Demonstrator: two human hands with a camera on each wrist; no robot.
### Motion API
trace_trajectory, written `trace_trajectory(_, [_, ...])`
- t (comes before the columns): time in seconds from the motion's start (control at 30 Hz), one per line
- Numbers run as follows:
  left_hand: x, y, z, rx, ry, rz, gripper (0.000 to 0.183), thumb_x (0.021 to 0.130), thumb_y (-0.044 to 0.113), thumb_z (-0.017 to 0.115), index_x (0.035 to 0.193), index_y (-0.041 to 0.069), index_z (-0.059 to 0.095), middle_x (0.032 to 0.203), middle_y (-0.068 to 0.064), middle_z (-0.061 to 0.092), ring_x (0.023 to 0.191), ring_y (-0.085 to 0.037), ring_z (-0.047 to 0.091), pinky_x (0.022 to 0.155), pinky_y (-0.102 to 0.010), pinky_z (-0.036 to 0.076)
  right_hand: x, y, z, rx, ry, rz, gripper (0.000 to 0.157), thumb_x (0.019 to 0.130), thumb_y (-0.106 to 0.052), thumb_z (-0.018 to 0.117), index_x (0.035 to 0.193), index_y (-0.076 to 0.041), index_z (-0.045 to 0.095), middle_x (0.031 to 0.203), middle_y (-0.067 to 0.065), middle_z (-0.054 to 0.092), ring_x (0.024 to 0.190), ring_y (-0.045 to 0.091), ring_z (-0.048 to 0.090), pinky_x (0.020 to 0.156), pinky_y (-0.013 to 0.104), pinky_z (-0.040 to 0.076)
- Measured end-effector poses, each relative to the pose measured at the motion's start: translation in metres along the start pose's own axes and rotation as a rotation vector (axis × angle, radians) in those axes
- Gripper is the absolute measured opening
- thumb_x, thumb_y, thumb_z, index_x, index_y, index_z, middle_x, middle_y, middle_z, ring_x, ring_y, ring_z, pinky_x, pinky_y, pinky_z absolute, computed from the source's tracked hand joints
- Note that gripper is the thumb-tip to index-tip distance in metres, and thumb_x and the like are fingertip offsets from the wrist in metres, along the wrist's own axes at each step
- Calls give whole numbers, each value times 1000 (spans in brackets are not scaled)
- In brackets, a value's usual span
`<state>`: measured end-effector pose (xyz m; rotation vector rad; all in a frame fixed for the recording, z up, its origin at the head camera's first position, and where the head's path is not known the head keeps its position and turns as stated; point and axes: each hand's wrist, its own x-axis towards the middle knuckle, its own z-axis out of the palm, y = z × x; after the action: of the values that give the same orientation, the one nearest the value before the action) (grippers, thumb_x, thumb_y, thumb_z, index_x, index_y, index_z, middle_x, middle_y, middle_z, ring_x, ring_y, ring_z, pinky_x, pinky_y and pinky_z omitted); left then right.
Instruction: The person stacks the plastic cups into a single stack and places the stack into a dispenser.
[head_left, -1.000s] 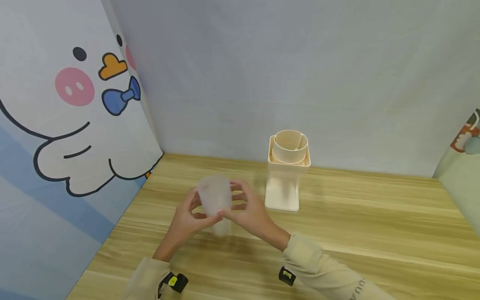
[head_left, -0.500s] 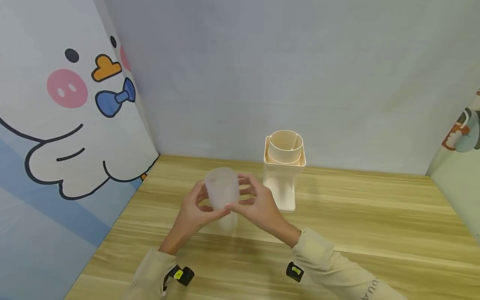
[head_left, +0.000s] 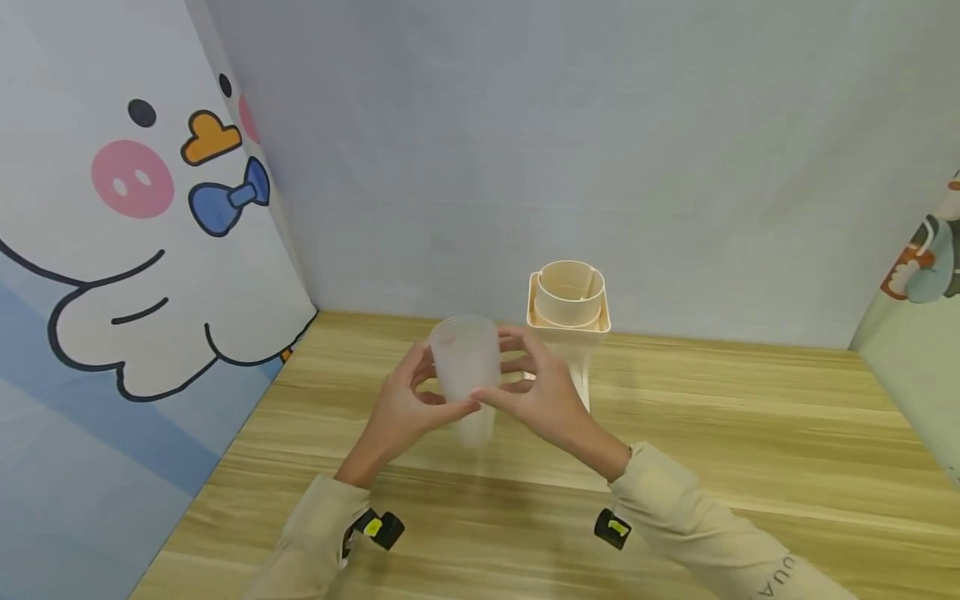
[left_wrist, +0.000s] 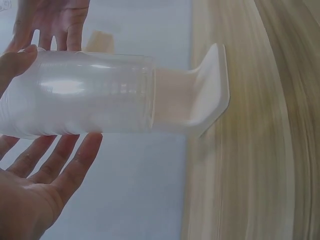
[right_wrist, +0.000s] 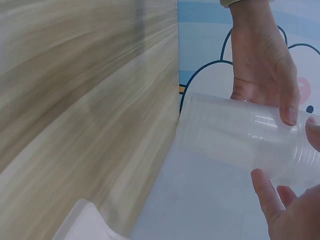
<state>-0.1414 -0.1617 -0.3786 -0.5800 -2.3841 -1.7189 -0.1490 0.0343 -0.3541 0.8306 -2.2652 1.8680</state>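
Both hands hold a stack of nested clear plastic cups upright above the table, rims up. My left hand grips the stack from the left, and my right hand grips it from the right. The thumbs meet at the near side, with fingers spread round the far side. In the left wrist view the cups overlap the stand of a cream cup holder. Just beyond the right hand stands that holder, with a round tube set in its square top; the right hand hides part of its lower stand.
The wood-grain table reaches back to a pale cloth wall. At the left hangs a cloth panel with a cartoon bird on it. A green panel borders the right side.
Both hands have moved the cups up and to the right, closer to the cream holder. The holder has stayed in place while the head view has shifted slightly.
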Motion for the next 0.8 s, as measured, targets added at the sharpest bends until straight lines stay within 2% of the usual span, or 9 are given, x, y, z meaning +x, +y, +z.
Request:
trace_trajectory(0.1, [5,5,2,-5,-6,10,75,74,3,79,138,12,41,126,-9,51,105,-27,56,74,-41,54,2,-2,-6,-7,5,-13,62,74,2,78,127,2,46,113,22,56,92,36,63,73,34,55])
trace_trajectory(0.33, [17,16,7,-17,-17,24,77,75,4,79,140,15,40,125,-9,53,104,-27,57,75,-41,54,11,16,-21,-25,11,-19,68,74,-7,82,130,-6,45,117,15,56,94,29,64,72,30,55])
trace_trajectory(0.53, [31,32,14,-15,-21,63,76,75,4,79,140,14,40,123,-11,55,102,-26,58,73,-37,55,19,3,-42,-54,16,-51,68,72,-10,83,130,-9,47,114,12,58,91,25,65,71,31,55])
trace_trajectory(0.8, [47,51,18,-26,-45,116,74,76,4,78,139,14,40,123,-10,55,102,-25,58,72,-37,55,25,-13,-63,-81,13,-81,66,74,-10,82,129,-8,46,114,11,58,90,23,65,73,33,55])
